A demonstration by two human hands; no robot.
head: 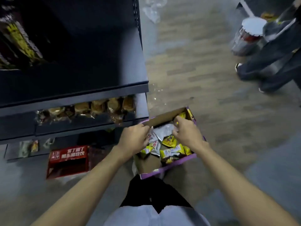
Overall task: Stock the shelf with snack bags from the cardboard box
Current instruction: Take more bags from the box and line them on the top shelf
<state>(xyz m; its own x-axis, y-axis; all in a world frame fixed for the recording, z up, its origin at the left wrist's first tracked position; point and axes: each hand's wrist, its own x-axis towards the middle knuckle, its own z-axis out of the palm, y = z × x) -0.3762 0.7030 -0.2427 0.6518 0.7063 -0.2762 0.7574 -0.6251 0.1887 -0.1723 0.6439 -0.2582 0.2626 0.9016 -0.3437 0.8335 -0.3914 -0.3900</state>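
Two hands are down in the box: the left hand (135, 138) curls its fingers round the top edge of a red-printed bag (153, 137), and the right hand (187, 133) pinches a crinkled white bag (163, 130) between thumb and forefinger. Under and around both sets of fingers lie more snack bags (171, 152), mostly yellow, loosely heaped, with bare cardboard showing near the wrists. Around them stands the purple-sided cardboard box (171, 168) on the floor. Up and to the left of the fingers, the dark shelf (81, 93) looks mostly bare, with a few yellow-and-black packs (21, 39) at its far end. I judge stocking barely begun, with many bags left.
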